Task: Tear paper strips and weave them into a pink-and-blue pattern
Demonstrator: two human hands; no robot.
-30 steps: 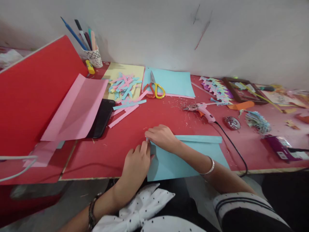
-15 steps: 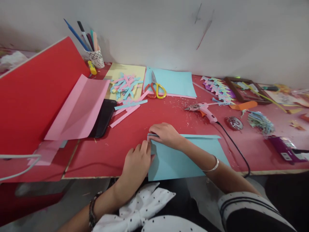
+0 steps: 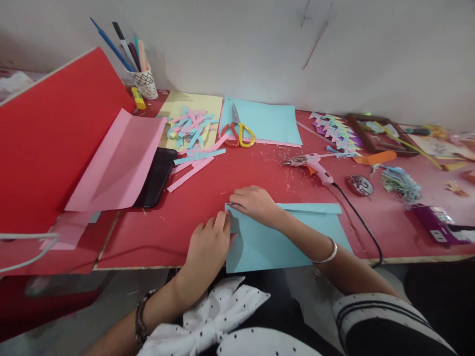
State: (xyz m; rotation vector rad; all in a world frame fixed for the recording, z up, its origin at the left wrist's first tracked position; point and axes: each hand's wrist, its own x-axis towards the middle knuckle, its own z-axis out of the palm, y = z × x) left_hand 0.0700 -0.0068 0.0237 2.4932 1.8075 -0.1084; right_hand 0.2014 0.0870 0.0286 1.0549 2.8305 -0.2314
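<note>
A sheet of light blue paper (image 3: 267, 247) lies at the table's front edge, a narrow strip folded over along its far side. My left hand (image 3: 212, 238) has its fingers curled at the sheet's left edge, near the far corner, gripping the paper there. At the same corner my right hand (image 3: 256, 203) presses the fold, thumb and fingers closed together on it. My right forearm crosses over the sheet and covers part of the fold. What lies under the fingertips is hidden.
Beyond the hands lie scissors (image 3: 239, 129), cut paper strips (image 3: 193, 126) and a pink glue gun (image 3: 315, 165) with a black cord. At left are a black phone (image 3: 154, 180), pink paper (image 3: 118, 163) and a leaning red board (image 3: 55, 148). A purple power strip (image 3: 440, 225) sits right.
The folded strip at the corner stood slightly raised under my right fingers and now lies flatter. Both hands stay at nearly the same spot. The view has tilted slightly.
</note>
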